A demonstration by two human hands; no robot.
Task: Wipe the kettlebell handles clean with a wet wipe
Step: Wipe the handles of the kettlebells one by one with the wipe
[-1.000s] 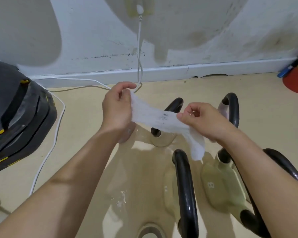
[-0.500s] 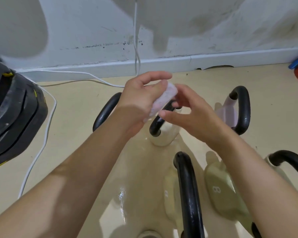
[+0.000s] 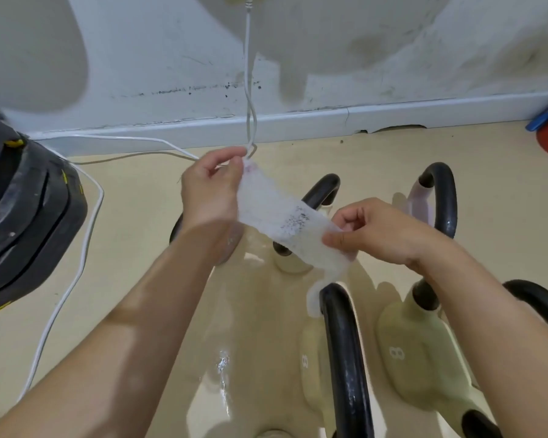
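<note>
Wet wipe held spread between both hands, dark smudges near its middle. Left hand pinches the far end, thumb and fingers curled on it. Right hand pinches the near end, fingers curled tight. Loose tail hangs below the right fingers by the top of the nearest kettlebell handle; contact unclear. Two more black handles sit beyond those fingers. White cable lies left of the left fingers.
</note>
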